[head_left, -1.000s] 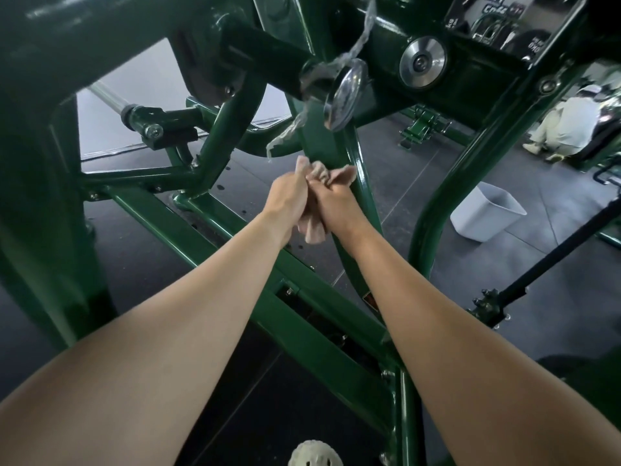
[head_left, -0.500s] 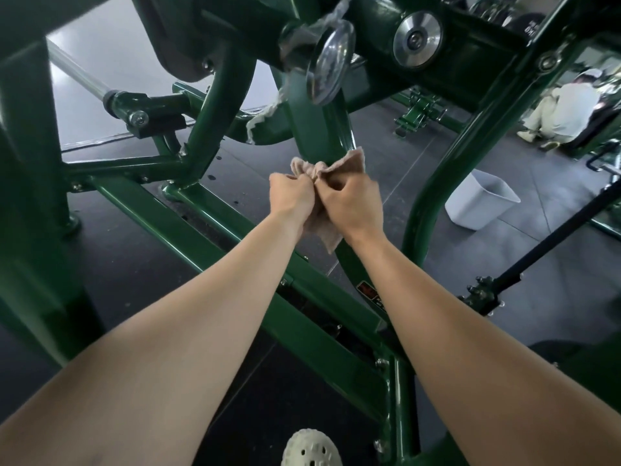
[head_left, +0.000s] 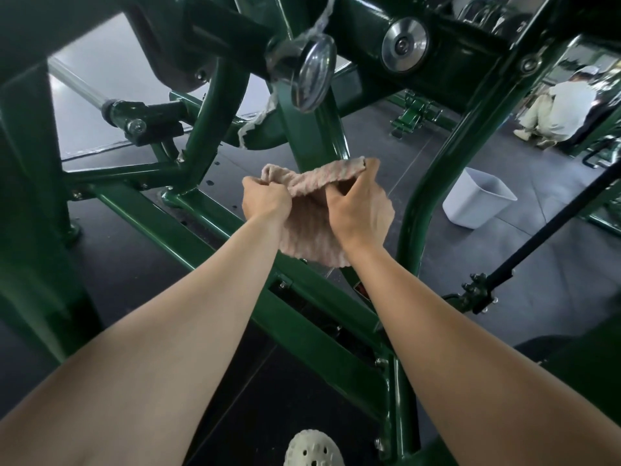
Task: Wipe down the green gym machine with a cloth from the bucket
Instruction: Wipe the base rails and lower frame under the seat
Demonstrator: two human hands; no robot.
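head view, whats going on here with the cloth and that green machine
A person holds a pinkish ribbed cloth spread open between both bare hands, in front of the dark green steel gym machine. The left hand grips one bunched corner and the right hand pinches the top edge. No wiping stroke is on the frame right now. The white plastic bucket stands on the dark floor off to the right.
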